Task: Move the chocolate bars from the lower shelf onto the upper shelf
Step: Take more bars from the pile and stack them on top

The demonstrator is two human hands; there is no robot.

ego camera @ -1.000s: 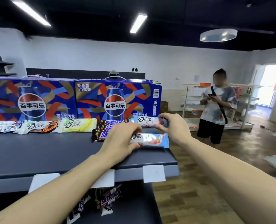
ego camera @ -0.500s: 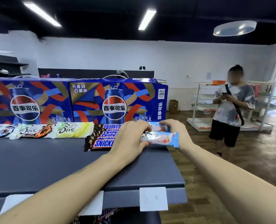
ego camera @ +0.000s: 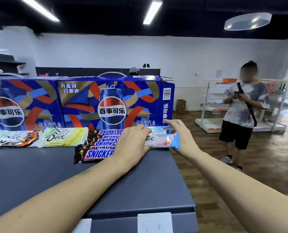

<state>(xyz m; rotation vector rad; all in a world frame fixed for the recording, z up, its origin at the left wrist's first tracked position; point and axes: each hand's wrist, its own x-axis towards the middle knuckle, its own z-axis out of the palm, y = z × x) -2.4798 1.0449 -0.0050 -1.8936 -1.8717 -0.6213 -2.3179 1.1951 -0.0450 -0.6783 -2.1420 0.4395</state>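
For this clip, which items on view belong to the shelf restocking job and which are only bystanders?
Job:
- pink-and-blue Dove bars, under the left hand and touched by the right hand
- stacked brown Snickers bars
- yellow Dove bar
- brown-and-white Dove bar
- grey upper shelf

Bystanders:
- blue Pepsi cartons
- white price tag
- white empty racks

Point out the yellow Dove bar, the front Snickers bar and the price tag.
yellow Dove bar (ego camera: 64,137): head view, wrapper middle.
front Snickers bar (ego camera: 96,154): head view, blue lettering.
price tag (ego camera: 154,222): head view, card centre.
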